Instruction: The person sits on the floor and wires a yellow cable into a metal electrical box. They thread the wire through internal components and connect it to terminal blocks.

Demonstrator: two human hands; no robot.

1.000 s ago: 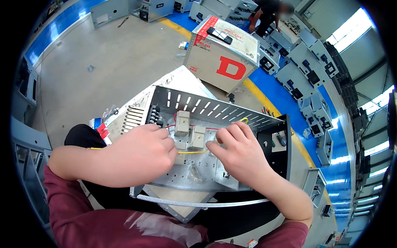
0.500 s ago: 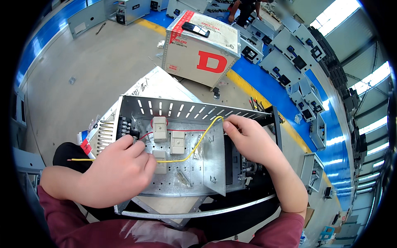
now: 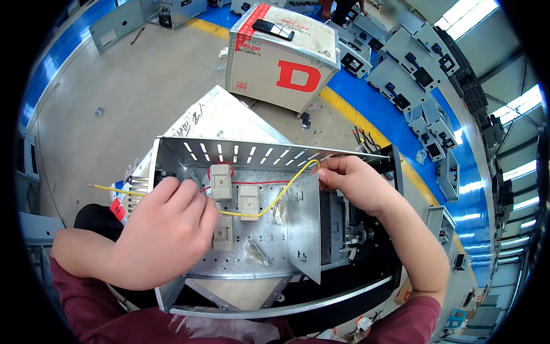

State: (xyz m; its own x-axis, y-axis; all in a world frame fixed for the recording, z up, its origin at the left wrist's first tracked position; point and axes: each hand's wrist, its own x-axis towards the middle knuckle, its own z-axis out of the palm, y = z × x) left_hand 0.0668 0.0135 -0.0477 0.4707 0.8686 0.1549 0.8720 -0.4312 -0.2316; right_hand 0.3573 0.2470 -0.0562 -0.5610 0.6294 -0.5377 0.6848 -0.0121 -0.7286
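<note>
An open grey metal chassis with slotted walls lies in front of me. Three beige blocks sit on its perforated base plate, joined by a thin red wire. A yellow wire runs across the chassis from the left edge to the upper right. My left hand rests on the plate and pinches the yellow wire near its left part. My right hand grips the wire's right end by an upright inner panel.
A large grey box with a red letter stands behind the chassis, a black device on top. Grey cabinets line a blue floor strip at the right. A flat metal sheet lies under the chassis.
My hands have drawn apart, pulling the yellow wire out longer across the chassis. The right hand moved up and right; the left hand slid down and left, uncovering the beige blocks.
</note>
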